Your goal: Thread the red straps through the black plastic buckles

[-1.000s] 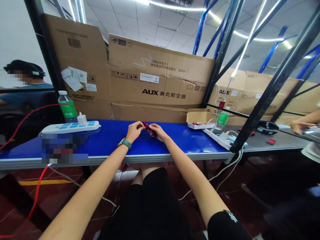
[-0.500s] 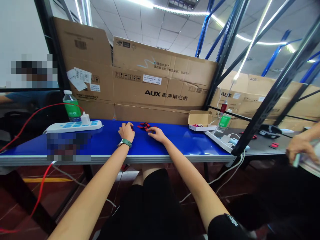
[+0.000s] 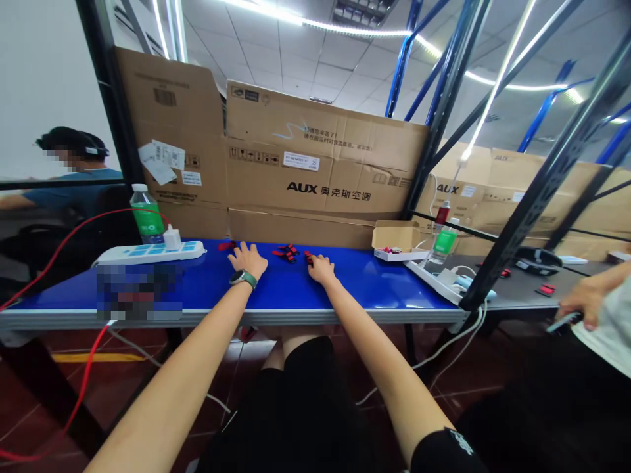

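My left hand [image 3: 249, 261], with a green-strapped watch on its wrist, lies on the blue tabletop [image 3: 374, 282] with its fingers spread. Just past its fingertips is a small red-and-black piece [image 3: 227, 246]. My right hand [image 3: 323, 269] has its fingers closed at a red-and-black strap [image 3: 308, 255], partly covered by the fingertips. Between my hands, a small cluster of red-and-black straps [image 3: 286, 253] rests on the table. Their exact make is too small to tell.
Cardboard [image 3: 320, 177] walls the back. A white power strip [image 3: 152, 252] and water bottle [image 3: 146, 217] stand left. Rightward are an open small box [image 3: 399, 253], another bottle [image 3: 444, 243] and a slanting rack post [image 3: 513, 217]. A co-worker's hand [image 3: 586, 302] holds a phone-like object.
My left hand has opened from a curled pose and spread its fingers. My right hand has shifted rightward from the strap cluster. The piece left of my left hand now shows.
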{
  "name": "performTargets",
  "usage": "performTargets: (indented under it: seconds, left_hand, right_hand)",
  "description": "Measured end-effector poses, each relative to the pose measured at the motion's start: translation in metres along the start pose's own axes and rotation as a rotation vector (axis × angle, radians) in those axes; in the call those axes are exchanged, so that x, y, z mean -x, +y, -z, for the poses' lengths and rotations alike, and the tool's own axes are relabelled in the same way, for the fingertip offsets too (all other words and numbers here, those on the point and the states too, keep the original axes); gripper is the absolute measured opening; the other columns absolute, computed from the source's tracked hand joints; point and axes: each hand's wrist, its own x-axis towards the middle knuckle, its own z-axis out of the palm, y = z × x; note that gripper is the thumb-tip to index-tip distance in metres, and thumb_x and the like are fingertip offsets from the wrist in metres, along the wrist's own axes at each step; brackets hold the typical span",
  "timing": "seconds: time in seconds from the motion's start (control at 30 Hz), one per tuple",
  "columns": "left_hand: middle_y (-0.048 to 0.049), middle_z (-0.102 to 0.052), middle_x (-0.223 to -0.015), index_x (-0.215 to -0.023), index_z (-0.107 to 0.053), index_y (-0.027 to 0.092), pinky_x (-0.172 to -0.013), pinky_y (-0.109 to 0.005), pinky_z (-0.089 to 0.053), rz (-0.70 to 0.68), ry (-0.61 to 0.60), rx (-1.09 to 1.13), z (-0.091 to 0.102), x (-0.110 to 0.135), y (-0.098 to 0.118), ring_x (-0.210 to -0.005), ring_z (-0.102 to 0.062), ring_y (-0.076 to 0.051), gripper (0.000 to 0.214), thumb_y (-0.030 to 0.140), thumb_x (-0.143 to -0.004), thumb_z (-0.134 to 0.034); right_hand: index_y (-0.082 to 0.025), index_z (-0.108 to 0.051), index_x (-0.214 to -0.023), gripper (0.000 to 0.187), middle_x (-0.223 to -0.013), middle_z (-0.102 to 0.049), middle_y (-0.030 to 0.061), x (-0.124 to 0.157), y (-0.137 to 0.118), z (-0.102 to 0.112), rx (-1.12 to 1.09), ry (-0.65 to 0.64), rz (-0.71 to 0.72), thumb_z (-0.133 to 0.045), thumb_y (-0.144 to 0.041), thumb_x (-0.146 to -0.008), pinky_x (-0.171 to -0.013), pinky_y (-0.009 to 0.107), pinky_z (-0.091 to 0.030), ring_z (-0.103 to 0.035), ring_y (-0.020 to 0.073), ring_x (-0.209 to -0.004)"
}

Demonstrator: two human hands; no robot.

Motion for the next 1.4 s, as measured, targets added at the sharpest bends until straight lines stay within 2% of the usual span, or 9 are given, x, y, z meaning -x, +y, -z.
performTargets:
  seconds: [0.13,0.37,0.47,0.6,0.87,1.07,1.2,1.3,1.4]
  left_hand:
    - [-0.0264,-0.038,-0.155,-0.130,-0.063,0.020,-0.102,-0.070,-0.026,0.095,-0.088,-0.096,-0.008,-0.026,-0.025,-0.137,-0.033,-0.055,0.054,0.041,-0.081,-0.063]
    - [-0.0258,-0.065,-0.117,-0.096,-0.069,0.014,-0.098,-0.061,-0.037,0.063,-0.116,-0.078,-0.016,-0.040,-0.054,-0.119,-0.054,-0.045,0.030,0.039,-0.086,-0.058]
    - [-0.0205,-0.070,-0.099,-0.087,-0.066,0.016,-0.090,-0.049,-0.046,0.070,-0.106,0.048,-0.011,-0.039,-0.051,-0.104,-0.064,-0.039,0.023,0.038,-0.086,-0.059]
    - [-0.0088,-0.070,-0.085,-0.102,-0.063,0.020,-0.080,-0.035,-0.049,0.028,-0.068,0.261,-0.008,-0.037,-0.041,-0.085,-0.067,-0.027,0.027,0.038,-0.082,-0.066]
    - [-0.0021,-0.071,-0.074,-0.091,-0.068,0.024,-0.078,-0.030,-0.050,-0.263,-0.261,0.462,-0.005,-0.026,-0.024,-0.079,-0.070,-0.023,0.016,0.021,-0.076,-0.062]
    - [-0.0030,-0.073,-0.082,-0.087,-0.054,0.022,-0.076,-0.029,-0.056,-0.088,-0.261,0.877,-0.010,-0.028,-0.017,-0.080,-0.074,-0.021,0.025,0.038,-0.077,-0.070]
    - [-0.0055,-0.071,-0.084,-0.083,-0.045,0.021,-0.076,-0.032,-0.057,0.086,-0.412,1.073,-0.016,-0.028,-0.016,-0.082,-0.074,-0.021,0.036,0.040,-0.075,-0.074]
    - [-0.0024,-0.070,-0.078,-0.094,-0.046,0.022,-0.075,-0.032,-0.056,0.144,-0.451,1.000,-0.017,-0.026,-0.019,-0.075,-0.073,-0.021,0.040,0.028,-0.070,-0.077]
    - [0.0005,-0.070,-0.075,-0.101,-0.055,0.025,-0.080,-0.032,-0.053,0.023,-0.307,0.706,-0.013,-0.025,-0.023,-0.080,-0.072,-0.022,0.037,0.022,-0.069,-0.073]
  right_hand:
    - [-0.026,-0.056,-0.136,0.042,-0.138,-0.055,0.0147,0.001,0.000,-0.002,0.008,0.020,-0.004,-0.047,-0.031,-0.096,-0.102,0.051,-0.039,-0.048,0.0336,-0.129]
    - [-0.025,-0.056,-0.135,0.041,-0.138,-0.055,0.0153,-0.001,0.001,-0.002,-0.009,0.023,-0.022,-0.049,-0.032,-0.096,-0.102,0.052,-0.039,-0.048,0.0340,-0.129]
    - [-0.024,-0.058,-0.131,0.037,-0.135,-0.057,0.0152,0.000,0.001,0.000,-0.034,0.036,-0.034,-0.049,-0.034,-0.097,-0.101,0.051,-0.040,-0.050,0.0332,-0.127]
    - [-0.022,-0.058,-0.128,0.035,-0.133,-0.058,0.0151,0.001,0.001,0.002,-0.038,0.051,-0.030,-0.054,-0.036,-0.096,-0.101,0.048,-0.041,-0.051,0.0324,-0.126]
    - [-0.023,-0.057,-0.126,0.032,-0.133,-0.058,0.0141,0.002,-0.002,0.003,-0.026,0.055,-0.039,-0.055,-0.035,-0.096,-0.099,0.047,-0.041,-0.052,0.0320,-0.125]
    - [-0.023,-0.057,-0.126,0.032,-0.132,-0.057,0.0143,0.000,0.000,0.001,-0.027,0.056,-0.039,-0.054,-0.035,-0.097,-0.098,0.047,-0.041,-0.052,0.0325,-0.125]
    - [-0.023,-0.056,-0.126,0.032,-0.133,-0.057,0.0141,-0.001,0.001,-0.001,-0.026,0.053,-0.037,-0.054,-0.036,-0.097,-0.099,0.047,-0.041,-0.051,0.0326,-0.125]
    - [-0.023,-0.056,-0.127,0.033,-0.133,-0.057,0.0143,-0.001,0.001,-0.001,-0.027,0.061,-0.032,-0.054,-0.036,-0.097,-0.099,0.047,-0.042,-0.052,0.0331,-0.125]
    - [-0.022,-0.056,-0.128,0.034,-0.133,-0.057,0.0152,0.000,0.001,-0.001,-0.017,0.064,-0.023,-0.053,-0.035,-0.097,-0.099,0.048,-0.042,-0.052,0.0336,-0.124]
